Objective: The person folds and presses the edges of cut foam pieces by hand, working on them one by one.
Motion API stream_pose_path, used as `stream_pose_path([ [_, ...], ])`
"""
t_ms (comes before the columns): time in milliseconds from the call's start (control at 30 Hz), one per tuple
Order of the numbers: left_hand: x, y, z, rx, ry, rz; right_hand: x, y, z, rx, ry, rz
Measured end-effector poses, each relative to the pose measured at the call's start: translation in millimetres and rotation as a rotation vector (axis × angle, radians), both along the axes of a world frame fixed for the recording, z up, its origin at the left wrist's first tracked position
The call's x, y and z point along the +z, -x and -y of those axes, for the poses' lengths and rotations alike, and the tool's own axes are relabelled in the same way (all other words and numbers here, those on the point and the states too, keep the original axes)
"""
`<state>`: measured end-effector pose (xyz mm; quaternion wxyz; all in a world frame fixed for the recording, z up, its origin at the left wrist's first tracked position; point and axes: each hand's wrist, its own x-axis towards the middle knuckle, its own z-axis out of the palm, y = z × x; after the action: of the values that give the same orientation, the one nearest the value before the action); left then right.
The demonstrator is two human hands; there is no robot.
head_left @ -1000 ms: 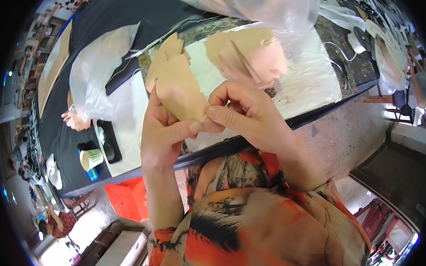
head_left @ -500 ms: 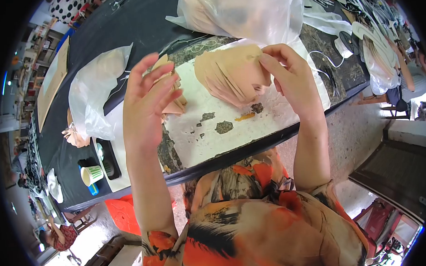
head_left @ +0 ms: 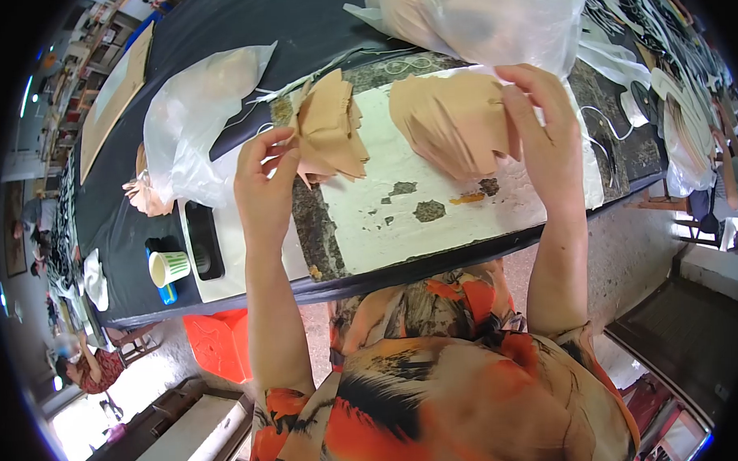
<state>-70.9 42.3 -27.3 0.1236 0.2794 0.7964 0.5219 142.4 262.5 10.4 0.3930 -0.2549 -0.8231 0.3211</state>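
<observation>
Head view: light edge contact is advised for left hand (head_left: 263,179) at left tan stack (head_left: 329,126) and right hand (head_left: 551,131) at right tan stack (head_left: 446,118); whether either is pinched cannot be told.

A green-marked cup (head_left: 169,268) sits on the desk (head_left: 123,280) beside a black oblong object (head_left: 204,240). A red plastic object (head_left: 217,345) shows below the desk's near edge.

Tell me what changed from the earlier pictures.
The left hand and right hand released the flat tan piece both pinched and parted: left to the left layered tan stack, right to the right layered tan stack. The white, green-striped paper cup stayed put.
</observation>
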Motion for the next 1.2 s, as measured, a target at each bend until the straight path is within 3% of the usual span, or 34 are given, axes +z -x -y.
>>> stream_pose_path([
  [133,-3,-1,-5,0.043,0.000,-0.117,8,2,22,-0.108,0.040,-0.171],
  [233,-14,4,-8,0.063,0.052,-0.240,13,6,55,0.207,0.279,-0.231],
  [333,-22,7,-7,0.059,0.086,-0.172,1,22,69,0.490,0.178,-0.080],
  [533,-1,-13,9,0.085,-0.011,-0.325,-30,52,93,0.426,0.552,-0.029],
  [633,4,-32,14,0.020,-0.036,-0.350,-35,65,93,0.503,0.910,0.008],
  [733,0,-44,14,0.004,-0.069,-0.345,-41,71,91,0.608,1.050,0.146],
  [933,-1,-48,20,0.015,-0.085,-0.294,-51,79,99,0.587,1.354,-0.119],
  [1133,-6,-49,34,0.085,-0.260,0.020,-46,84,96,0.669,1.381,-0.099],
  [1200,-3,-47,41,0.164,-0.404,0.149,-46,91,97,0.610,1.156,-0.169],
])
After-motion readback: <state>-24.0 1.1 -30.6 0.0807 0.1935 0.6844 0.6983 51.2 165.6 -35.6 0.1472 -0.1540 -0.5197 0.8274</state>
